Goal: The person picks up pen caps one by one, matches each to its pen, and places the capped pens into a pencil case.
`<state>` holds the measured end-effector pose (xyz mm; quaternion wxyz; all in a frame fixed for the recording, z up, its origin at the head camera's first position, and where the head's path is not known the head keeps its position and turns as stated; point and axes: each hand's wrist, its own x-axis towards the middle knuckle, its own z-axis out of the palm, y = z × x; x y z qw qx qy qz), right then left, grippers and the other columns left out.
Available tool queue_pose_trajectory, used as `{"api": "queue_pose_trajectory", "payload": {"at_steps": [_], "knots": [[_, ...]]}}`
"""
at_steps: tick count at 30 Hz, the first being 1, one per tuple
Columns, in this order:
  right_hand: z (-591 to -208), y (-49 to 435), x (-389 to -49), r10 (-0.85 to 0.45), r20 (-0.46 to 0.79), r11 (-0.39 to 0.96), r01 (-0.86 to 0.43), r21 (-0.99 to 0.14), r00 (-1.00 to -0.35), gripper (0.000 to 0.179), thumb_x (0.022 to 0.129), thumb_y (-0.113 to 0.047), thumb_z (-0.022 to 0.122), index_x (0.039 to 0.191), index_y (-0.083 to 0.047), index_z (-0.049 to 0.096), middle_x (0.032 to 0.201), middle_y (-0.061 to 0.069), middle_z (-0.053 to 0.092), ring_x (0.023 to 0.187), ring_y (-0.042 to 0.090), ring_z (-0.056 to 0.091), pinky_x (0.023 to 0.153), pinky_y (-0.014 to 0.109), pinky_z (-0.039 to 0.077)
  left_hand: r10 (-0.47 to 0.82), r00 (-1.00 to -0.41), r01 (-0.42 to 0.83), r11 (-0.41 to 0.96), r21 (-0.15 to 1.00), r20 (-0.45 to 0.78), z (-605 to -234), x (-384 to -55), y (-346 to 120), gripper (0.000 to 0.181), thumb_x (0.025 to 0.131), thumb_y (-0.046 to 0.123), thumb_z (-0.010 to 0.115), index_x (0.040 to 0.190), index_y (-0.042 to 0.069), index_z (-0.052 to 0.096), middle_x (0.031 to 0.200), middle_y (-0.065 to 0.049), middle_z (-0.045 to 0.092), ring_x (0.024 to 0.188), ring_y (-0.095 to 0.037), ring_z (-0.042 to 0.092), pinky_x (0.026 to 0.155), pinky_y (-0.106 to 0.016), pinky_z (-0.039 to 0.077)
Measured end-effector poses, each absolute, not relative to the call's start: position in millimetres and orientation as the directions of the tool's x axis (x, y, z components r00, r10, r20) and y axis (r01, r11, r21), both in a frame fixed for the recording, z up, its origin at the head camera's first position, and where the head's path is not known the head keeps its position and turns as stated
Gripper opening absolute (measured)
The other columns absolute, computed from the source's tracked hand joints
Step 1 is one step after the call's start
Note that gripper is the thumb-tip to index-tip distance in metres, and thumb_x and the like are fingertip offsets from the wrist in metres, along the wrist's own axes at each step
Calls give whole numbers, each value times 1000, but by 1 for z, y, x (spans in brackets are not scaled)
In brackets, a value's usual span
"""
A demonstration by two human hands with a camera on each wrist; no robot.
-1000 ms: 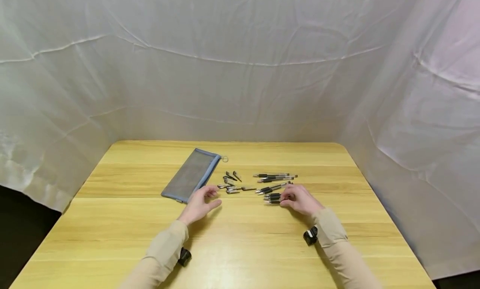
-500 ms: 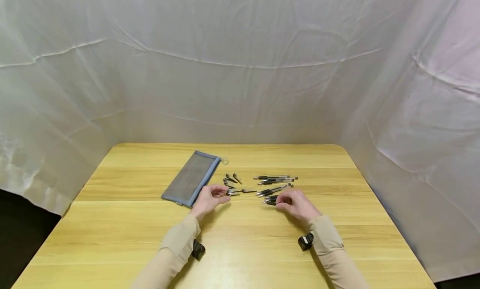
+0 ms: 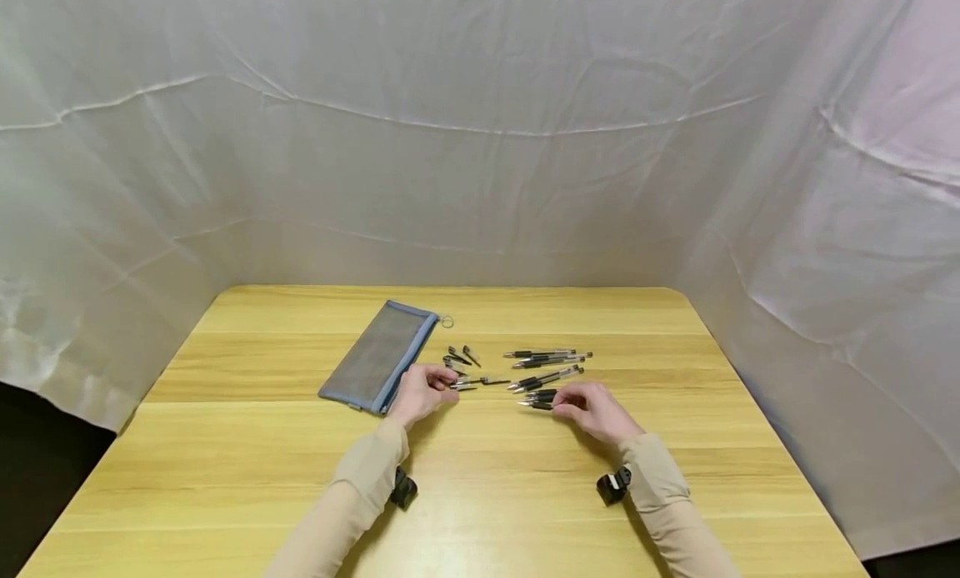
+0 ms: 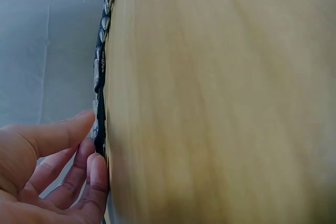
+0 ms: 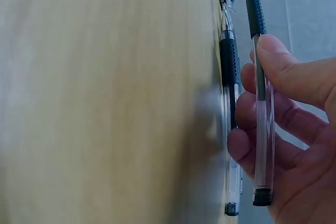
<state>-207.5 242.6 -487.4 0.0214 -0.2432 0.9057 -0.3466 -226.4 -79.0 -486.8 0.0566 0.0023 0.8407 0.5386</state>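
My right hand (image 3: 596,411) holds an uncapped black gel pen (image 5: 261,114), pinched between thumb and fingers with its metal tip pointing toward the left. Under and beside it, further uncapped pens (image 3: 543,380) lie in a loose column; one of these pens (image 5: 229,66) runs just behind my fingertips in the right wrist view. My left hand (image 3: 420,393) is down at the pile of black pen caps (image 3: 471,356), its thumb and fingers bent around a cap (image 4: 100,141) close to the tabletop. I cannot tell whether they pinch it.
A grey mesh zip pouch (image 3: 375,357) with blue edging lies left of the caps, close by my left hand. Its ring pull (image 3: 447,321) sticks out at the top. Pale cloth (image 3: 480,145) hangs behind and beside the wooden table (image 3: 480,495).
My left hand has moved right to the caps, its fingers now over the nearest ones. My right hand has drawn a pen slightly left from the column and holds it.
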Motion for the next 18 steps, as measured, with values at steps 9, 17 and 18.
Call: {"api": "queue_pose_trajectory", "payload": {"at_steps": [9, 17, 18], "knots": [[-490, 243, -206, -443, 159, 622, -430, -654, -882, 4, 89, -12, 74, 92, -10, 74, 87, 1, 73, 77, 1, 60, 73, 21, 53, 62, -997, -9, 513, 858, -48, -487, -227, -79, 19, 80, 1, 81, 97, 7, 79, 89, -8, 73, 75, -14, 58, 68, -26, 45], [-493, 242, -207, -434, 171, 618, -430, -658, -884, 6, 88, -12, 75, 94, -10, 75, 89, 3, 74, 79, 3, 62, 74, 21, 53, 66, -998, 27, 569, 822, -13, -489, -229, -77, 16, 80, 3, 82, 95, 9, 80, 92, -7, 76, 72, -12, 58, 68, -27, 47], [-493, 242, -207, -433, 170, 619, -429, -658, -885, 7, 88, -12, 75, 94, -10, 76, 90, 4, 75, 80, 4, 62, 75, 21, 53, 67, -998, 31, 570, 821, -9, -489, -229, -77, 16, 80, 3, 82, 94, 9, 80, 91, -7, 76, 72, -12, 59, 68, -27, 47]]}}
